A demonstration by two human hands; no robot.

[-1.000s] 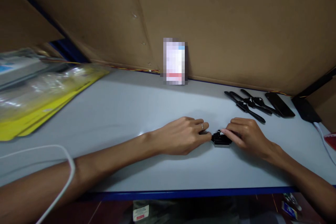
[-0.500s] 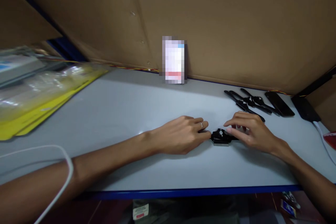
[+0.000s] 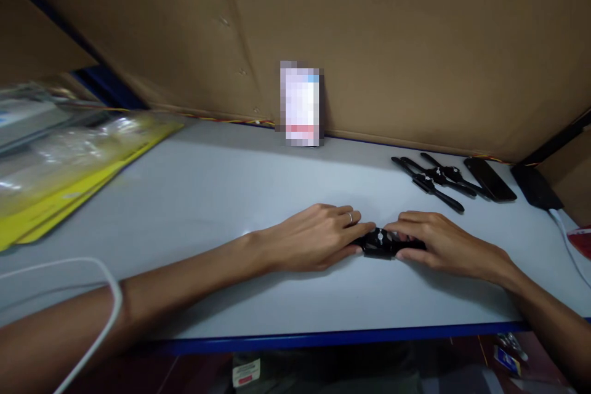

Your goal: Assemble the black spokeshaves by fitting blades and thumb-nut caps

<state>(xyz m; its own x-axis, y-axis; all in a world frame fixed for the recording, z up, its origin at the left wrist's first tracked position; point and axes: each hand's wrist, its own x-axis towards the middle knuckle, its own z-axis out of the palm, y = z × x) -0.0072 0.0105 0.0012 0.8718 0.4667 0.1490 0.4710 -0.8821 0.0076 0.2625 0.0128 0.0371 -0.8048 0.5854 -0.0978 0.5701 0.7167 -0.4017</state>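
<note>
A black spokeshave (image 3: 379, 244) with a silver screw at its middle lies low over the grey tabletop, between my two hands. My left hand (image 3: 323, 237) is closed around its left handle and wears a ring; that handle is mostly hidden. From the other side my right hand (image 3: 436, 240) grips the right handle with thumb and fingers. Behind my right hand several more black spokeshaves (image 3: 429, 183) lie side by side on the tabletop.
A dark phone (image 3: 489, 178) and a black flat object (image 3: 536, 188) with a white cable lie at the back right. A blurred-out screen (image 3: 301, 104) leans on the cardboard wall (image 3: 392, 43). Yellow sheets with clear plastic (image 3: 92, 191) lie left. A white cable (image 3: 115, 295) crosses my left forearm.
My right hand has lowered from above the spokeshave and closed on its right handle. My left fingers have extended along the left handle. The spokeshave's front face has tilted slightly.
</note>
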